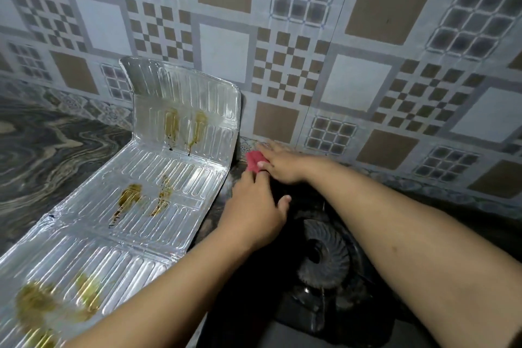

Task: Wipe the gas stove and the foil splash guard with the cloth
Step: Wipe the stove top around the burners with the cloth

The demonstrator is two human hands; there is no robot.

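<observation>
The foil splash guard (158, 178) is a ribbed silver sheet of embossed panels, folded so that its far panel stands up against the tiled wall (339, 37) while the nearer panels slope down toward the camera on the left of the stove. Yellow-brown greasy stains run down it: two streaks on the upright panel, a darker blotch and a streak on the middle panel, and smeared patches at the near left corner. No writing or brand can be read on it.

The gas stove (324, 263) is black, lying on the dark marbled worktop (42, 155) just right of the guard; its round finned burner shows between the two forearms, partly blurred and dim.

The cloth (254, 161) is small and red-pink, bunched at the far end of the stove near the foot of the wall, just beside the guard's right edge. Both hands meet on it. The left hand (254, 212) reaches forward with fingers curled toward the cloth's near edge and thumb sticking out to the right. The right hand (282, 162) lies fairly flat, fingers extended leftward and touching the cloth. Whether either truly pinches the cloth cannot be told.
</observation>
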